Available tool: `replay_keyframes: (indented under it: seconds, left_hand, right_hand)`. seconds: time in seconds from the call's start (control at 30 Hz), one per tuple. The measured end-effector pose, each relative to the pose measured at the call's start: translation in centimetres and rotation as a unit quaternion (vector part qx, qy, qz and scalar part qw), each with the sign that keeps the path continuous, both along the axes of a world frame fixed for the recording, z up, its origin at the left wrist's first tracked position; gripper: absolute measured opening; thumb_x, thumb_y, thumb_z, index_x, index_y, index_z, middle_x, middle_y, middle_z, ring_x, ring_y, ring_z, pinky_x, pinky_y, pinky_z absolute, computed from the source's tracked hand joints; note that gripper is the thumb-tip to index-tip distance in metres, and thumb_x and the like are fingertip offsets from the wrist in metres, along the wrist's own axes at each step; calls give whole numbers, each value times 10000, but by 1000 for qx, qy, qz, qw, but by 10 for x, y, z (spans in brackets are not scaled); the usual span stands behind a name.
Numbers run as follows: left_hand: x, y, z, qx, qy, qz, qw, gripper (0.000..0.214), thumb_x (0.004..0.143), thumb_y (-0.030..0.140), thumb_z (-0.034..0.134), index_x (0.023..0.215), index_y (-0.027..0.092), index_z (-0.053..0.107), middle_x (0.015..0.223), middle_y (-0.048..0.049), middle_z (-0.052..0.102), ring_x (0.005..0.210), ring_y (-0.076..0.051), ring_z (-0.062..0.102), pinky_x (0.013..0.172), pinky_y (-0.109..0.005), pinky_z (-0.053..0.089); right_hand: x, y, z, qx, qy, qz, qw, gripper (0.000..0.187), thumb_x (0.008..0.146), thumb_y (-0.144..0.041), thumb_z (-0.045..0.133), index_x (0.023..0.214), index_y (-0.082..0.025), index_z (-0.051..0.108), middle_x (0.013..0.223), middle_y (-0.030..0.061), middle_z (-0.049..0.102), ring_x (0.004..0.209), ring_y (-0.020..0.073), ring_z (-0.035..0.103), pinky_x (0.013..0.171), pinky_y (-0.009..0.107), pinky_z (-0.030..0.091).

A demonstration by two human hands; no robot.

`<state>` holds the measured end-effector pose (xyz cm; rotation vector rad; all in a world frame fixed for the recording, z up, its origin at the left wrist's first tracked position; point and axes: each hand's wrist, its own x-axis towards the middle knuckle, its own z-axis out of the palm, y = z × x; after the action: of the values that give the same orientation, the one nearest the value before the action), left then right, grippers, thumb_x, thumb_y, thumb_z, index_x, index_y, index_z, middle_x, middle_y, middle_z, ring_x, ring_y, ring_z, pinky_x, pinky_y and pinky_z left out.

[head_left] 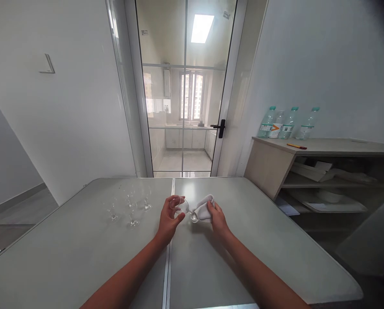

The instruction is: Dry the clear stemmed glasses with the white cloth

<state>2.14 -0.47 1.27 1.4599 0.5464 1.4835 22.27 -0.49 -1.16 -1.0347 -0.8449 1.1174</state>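
My left hand (170, 216) is wrapped round the bowl of a clear stemmed glass (183, 207), which is tilted on its side over the middle of the table. Its foot points right, towards a folded white cloth (205, 209). That cloth is gripped in my right hand (217, 216), thumb on top, and it lies right beside the glass's foot. Whether cloth and foot touch, I cannot tell. Left of my hands, several more clear stemmed glasses (133, 221) stand upright on the table in a loose group.
The grey-green table (82, 257) has a metal seam (166, 279) down its middle. To the right, a shelf unit (272, 167) carries several plastic bottles (304, 124) and a yellow and red pen-like item (297, 146). A glass door (166, 146) with a black handle (222, 128) stands beyond the table.
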Motion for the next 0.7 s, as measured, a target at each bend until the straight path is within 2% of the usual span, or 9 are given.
replay_keyframes:
  seconds: [0.1, 0.2, 0.3, 0.5, 0.6, 0.7]
  left_hand:
    - [1, -1, 1, 19, 4, 7, 1000, 581, 815, 375, 799, 1289, 270, 480, 1381, -146, 605, 1269, -292, 560, 956, -379, 407]
    - [3, -4, 1, 26, 17, -13, 999, 593, 811, 398, 800, 1297, 263, 487, 1381, -151, 603, 1256, -300, 568, 974, -393, 400]
    - [3, -6, 0, 33, 34, -26, 999, 610, 813, 393, 799, 1319, 257, 486, 1375, -153, 607, 1264, -307, 562, 989, -403, 393]
    - [2, -8, -1, 57, 68, -58, 994, 603, 792, 299, 825, 1306, 258, 513, 1344, -140, 635, 1240, -306, 588, 989, -414, 424]
    - [5, -11, -1, 58, 74, -73, 993, 600, 791, 265, 824, 1318, 263, 539, 1370, -140, 614, 1252, -311, 585, 987, -435, 473]
    - [8, -14, -2, 53, 70, -80, 993, 595, 777, 240, 832, 1314, 265, 577, 1379, -135, 598, 1265, -317, 578, 981, -461, 529]
  right_hand:
    - [0, -3, 2, -32, 45, 92, 994, 507, 756, -674, 700, 895, -190, 642, 821, 41, 653, 753, 206, 580, 681, 296, 466]
    - [-4, -12, 9, -51, 63, 212, 974, 436, 772, -558, 756, 969, -175, 685, 863, 50, 684, 744, 188, 594, 665, 278, 451]
    - [-5, -18, 13, -54, 45, 266, 961, 430, 735, -445, 831, 1044, -174, 703, 856, 37, 693, 702, 161, 593, 646, 264, 432]
    - [6, -8, -2, -55, -40, 246, 967, 437, 670, -450, 869, 929, -128, 728, 746, 29, 679, 631, 154, 573, 604, 269, 412]
    - [13, 0, -13, -30, -95, 194, 976, 442, 655, -447, 865, 932, -127, 736, 731, 20, 679, 636, 166, 576, 610, 277, 415]
    - [17, 3, -16, -19, -126, 134, 983, 448, 634, -439, 869, 922, -124, 735, 747, 25, 685, 662, 177, 584, 629, 282, 420]
